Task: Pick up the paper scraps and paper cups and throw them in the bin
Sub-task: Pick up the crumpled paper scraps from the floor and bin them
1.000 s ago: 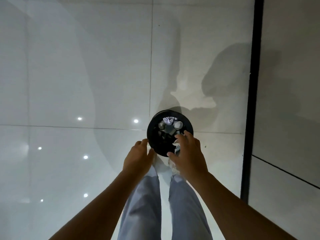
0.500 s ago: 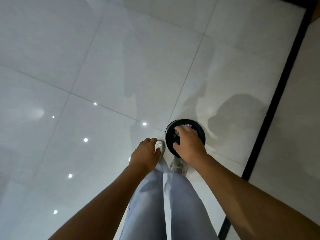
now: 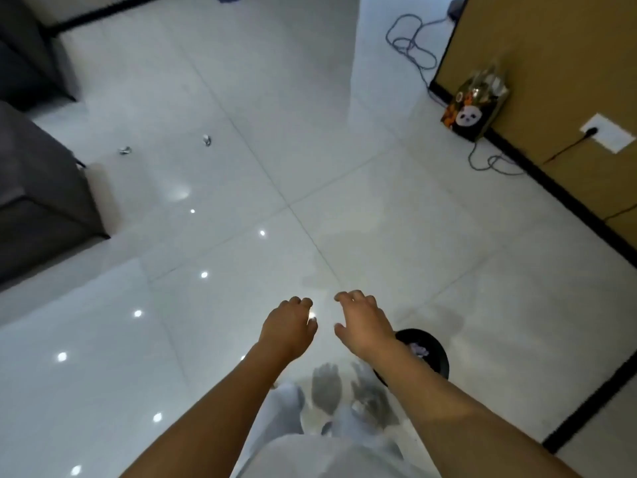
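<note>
The black round bin (image 3: 435, 346) sits on the white tile floor (image 3: 344, 188) right behind and under the right wrist, partly hidden by that arm. Inside there's a bit of crumpled pale paper (image 3: 417, 349); can't see more. Both hands hover side by side over the floor, holding nothing: the left hand (image 3: 287, 327) has its fingers loosely curled, the right hand (image 3: 363, 324) is relaxed with the fingers bent down. Two small paper scraps (image 3: 206, 140) (image 3: 125, 150) lie far ahead and left of the left hand, near the grey sofa (image 3: 38, 188); too small and blurry to tell which way they point.
</note>
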